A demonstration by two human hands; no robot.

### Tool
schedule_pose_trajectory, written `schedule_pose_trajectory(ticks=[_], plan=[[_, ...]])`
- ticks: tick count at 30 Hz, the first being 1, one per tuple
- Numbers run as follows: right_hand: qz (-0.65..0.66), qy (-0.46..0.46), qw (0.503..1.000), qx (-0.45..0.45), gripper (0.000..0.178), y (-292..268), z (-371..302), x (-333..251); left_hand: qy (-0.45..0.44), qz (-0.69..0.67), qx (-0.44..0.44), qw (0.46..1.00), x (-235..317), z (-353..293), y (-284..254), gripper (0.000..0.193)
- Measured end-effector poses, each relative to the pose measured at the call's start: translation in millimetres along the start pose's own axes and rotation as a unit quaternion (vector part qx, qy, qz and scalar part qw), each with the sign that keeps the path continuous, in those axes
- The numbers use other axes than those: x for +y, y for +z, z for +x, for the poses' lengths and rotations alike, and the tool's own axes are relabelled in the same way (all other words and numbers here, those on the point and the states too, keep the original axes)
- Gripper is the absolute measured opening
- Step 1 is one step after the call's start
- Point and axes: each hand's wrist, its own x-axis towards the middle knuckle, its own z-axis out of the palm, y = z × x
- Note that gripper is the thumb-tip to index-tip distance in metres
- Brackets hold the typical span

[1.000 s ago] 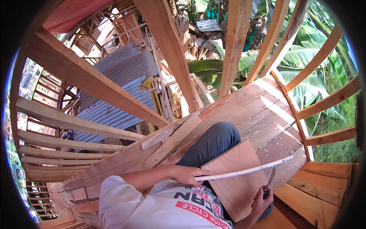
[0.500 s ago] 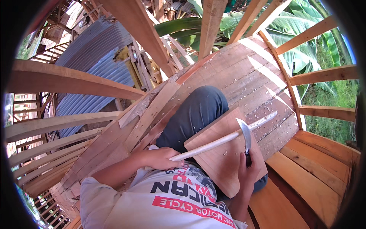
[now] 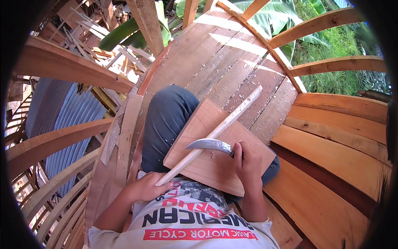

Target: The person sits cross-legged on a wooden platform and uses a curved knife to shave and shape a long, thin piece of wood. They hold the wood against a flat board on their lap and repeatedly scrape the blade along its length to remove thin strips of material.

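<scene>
My left hand [image 3: 151, 186] is closed around the near end of a pale, peeled wooden stick [image 3: 187, 161]. The stick slants away to the right across a flat wooden board [image 3: 194, 120] that lies over my lap. My right hand [image 3: 248, 160] grips the dark handle of a knife with a curved blade [image 3: 210, 144]. The blade points left and lies across the stick's middle; whether its edge touches the wood I cannot tell. A few shavings rest on the board.
A plank floor [image 3: 199, 54] strewn with wood shavings stretches ahead. Curved timber ribs [image 3: 78, 66] rise on the left, with corrugated metal sheets [image 3: 72, 137] beyond. Orange-brown planks [image 3: 327, 162] form the right side. Banana leaves [image 3: 257, 16] and grass lie outside.
The knife's blade has swung from pointing away to pointing left, and now lies nearer me along the stick. My left hand keeps its hold. The whole view has turned.
</scene>
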Motion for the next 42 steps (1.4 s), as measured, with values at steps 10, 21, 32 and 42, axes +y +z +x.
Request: schedule_pose_trajectory(ticks=[10,21,32,42], plan=[[-0.032,0.059,0.996,0.057,0.031,-1,0,-1,0.024,0.004,0.034,0.999,6,1,5,0.031],[-0.053,-0.052,0.994,0.077,0.030,-4,-9,2,-0.015,0.069,0.048,0.996,0,1,8,0.029],[-0.065,-0.062,0.993,0.079,0.041,10,-11,-16,-0.040,0.062,0.052,0.996,7,1,13,0.024],[-0.018,0.060,0.979,0.192,0.043,-2,8,19,-0.065,0.041,0.036,0.996,8,1,19,0.020]])
